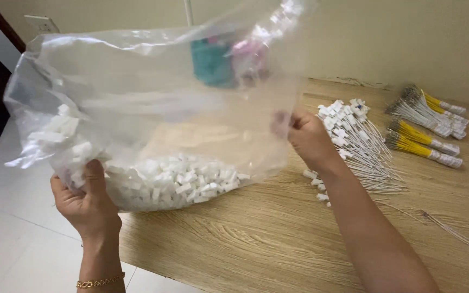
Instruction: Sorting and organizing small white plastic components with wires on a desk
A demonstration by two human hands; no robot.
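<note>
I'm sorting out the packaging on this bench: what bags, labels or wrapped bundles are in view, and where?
Clear plastic bag: held up over the wooden table's left end by left hand and right hand, small white pieces pooled inside.
Yellow-banded wire bundles: far right, white label strips.
Teal-and-pink package: behind the bag, blurred.

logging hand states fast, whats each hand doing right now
Left hand: closed, gripping the lower corner of the clear plastic bag of small white pieces.
Right hand: closed, pinching the bag's right edge.
</note>
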